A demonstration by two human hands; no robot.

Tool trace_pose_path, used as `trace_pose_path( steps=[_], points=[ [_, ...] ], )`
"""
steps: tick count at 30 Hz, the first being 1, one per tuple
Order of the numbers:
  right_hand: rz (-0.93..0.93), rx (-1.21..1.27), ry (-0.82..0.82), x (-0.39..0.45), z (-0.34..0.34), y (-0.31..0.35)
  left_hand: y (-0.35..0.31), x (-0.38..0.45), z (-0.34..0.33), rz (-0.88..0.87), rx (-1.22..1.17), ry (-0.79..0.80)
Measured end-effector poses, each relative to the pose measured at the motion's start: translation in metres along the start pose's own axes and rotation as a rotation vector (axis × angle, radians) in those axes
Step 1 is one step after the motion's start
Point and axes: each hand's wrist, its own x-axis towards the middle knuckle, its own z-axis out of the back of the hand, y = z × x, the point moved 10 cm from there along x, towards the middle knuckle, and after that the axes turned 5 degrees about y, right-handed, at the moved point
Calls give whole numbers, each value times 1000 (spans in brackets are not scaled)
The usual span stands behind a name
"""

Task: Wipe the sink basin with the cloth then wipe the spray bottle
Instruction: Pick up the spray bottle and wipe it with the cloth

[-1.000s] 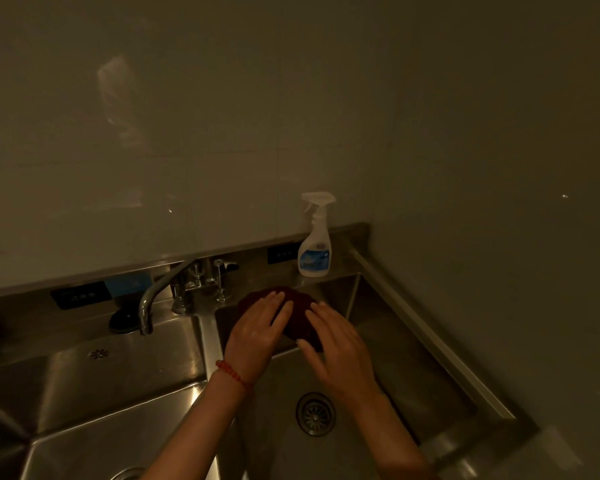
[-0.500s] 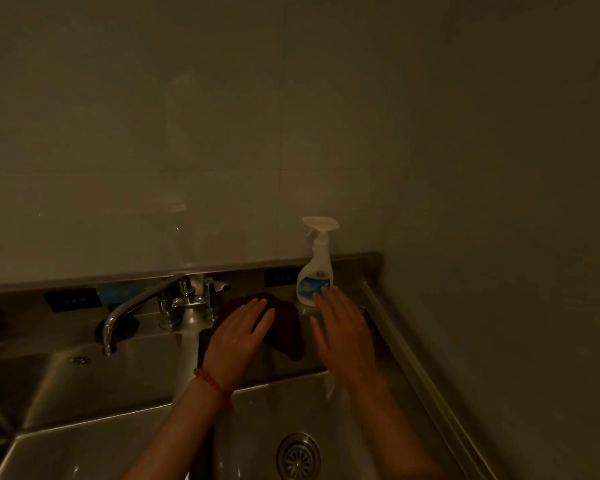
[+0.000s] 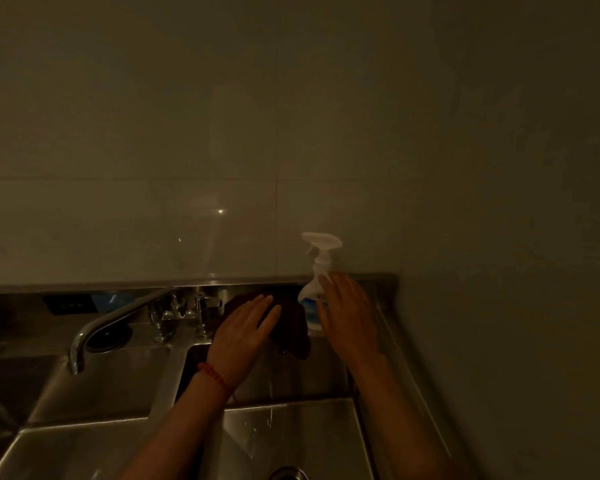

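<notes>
Hands are splitting up: your left hand (image 3: pixel 245 336) is pressing the cloth (image 3: pixel 291 327) flat on the sink (image 3: pixel 319 434) ledge, fingers spread, while your right hand (image 3: pixel 347 315), open, is reaching up to the spray bottle (image 3: pixel 317 271), so bottle wiping is coming next

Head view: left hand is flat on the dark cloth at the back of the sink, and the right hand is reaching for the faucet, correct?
Not quite. In the head view the right hand is open beside the spray bottle, not the faucet. The left hand does lie flat on the dark cloth at the back of the sink.
</notes>
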Motion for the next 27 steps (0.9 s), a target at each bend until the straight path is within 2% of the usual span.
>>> trace_pose_path(
  steps=[7,17,23,27],
  points=[
    [-1,91,78,38,-34,-22,10,23,-24,54,-64,46],
    [-34,-46,59,85,-70,-37,35,36,-57,93,-38,73],
    [-93,-37,141,105,-107,-49,52,41,-65,103,-12,-46],
    [-132,-113,96,110,-113,-53,58,39,-71,82,29,-81]
  ],
)
